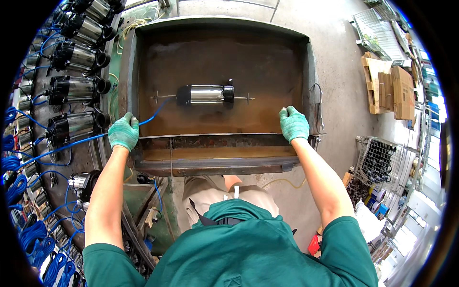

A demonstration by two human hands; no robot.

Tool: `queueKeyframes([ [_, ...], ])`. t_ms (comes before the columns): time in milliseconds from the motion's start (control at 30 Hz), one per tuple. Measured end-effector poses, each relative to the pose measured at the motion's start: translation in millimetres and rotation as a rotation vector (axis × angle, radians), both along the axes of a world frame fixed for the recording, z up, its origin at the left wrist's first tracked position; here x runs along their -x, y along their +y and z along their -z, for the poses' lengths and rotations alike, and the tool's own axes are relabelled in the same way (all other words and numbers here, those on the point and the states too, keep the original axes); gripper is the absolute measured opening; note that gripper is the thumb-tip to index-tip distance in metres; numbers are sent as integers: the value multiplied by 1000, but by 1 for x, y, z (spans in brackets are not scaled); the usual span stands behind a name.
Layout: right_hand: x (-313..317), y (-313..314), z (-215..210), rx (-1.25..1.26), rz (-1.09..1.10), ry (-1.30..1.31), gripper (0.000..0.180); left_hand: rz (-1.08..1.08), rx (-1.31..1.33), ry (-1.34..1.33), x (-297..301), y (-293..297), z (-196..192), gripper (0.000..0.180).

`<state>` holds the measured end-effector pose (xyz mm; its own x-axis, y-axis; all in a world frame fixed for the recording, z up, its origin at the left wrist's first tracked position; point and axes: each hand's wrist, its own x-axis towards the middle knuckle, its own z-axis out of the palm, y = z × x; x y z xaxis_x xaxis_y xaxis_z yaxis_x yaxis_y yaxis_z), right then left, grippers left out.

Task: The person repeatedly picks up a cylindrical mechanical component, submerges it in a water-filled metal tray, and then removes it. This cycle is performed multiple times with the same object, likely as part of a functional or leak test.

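Resting on tank rim | left hand | right hand

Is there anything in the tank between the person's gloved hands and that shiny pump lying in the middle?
Nothing solid shows. Both the left hand and right hand rest on the tank's near rim; only brown water lies between them and the pump, whose blue cable runs toward the left hand.

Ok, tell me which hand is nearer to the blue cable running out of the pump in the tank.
Left. The left hand rests on the tank's front rim right beside the blue cable. The right hand grips the same rim, far across from it.
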<state>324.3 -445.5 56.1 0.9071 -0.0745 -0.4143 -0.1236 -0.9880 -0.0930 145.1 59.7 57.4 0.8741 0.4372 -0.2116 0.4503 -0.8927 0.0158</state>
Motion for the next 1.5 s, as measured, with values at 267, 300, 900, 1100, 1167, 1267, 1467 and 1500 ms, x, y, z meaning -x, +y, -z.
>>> queueKeyframes([
  [267, 5, -2, 5, 4, -35, -98, 38, 18, -3, -65, 4, 1, 3, 29],
  [300, 8, -1, 2, 7, -18, -49, 37, 19, -10, -53, 3, 2, 2, 29],
  [900, 3, -1, 0, -6, -37, -49, 38, -2, 4, 21, -1, -1, -3, 29],
  [1100, 2, -2, 1, -8, -49, -58, 38, 19, 2, 29, -2, 1, -3, 29],
  [1167, 3, -3, 3, -10, -56, -59, 37, 26, 9, 25, -1, 3, -1, 29],
  [1267, 3, -3, 2, -18, -58, -79, 37, 34, 4, 8, -1, 3, 0, 29],
  [1467, 3, -1, 3, -30, -55, -91, 36, 33, 11, -7, 2, 4, 2, 27],
  [1500, 4, 0, 2, -41, -56, -106, 36, 30, 15, -5, 1, 1, 0, 26],
])
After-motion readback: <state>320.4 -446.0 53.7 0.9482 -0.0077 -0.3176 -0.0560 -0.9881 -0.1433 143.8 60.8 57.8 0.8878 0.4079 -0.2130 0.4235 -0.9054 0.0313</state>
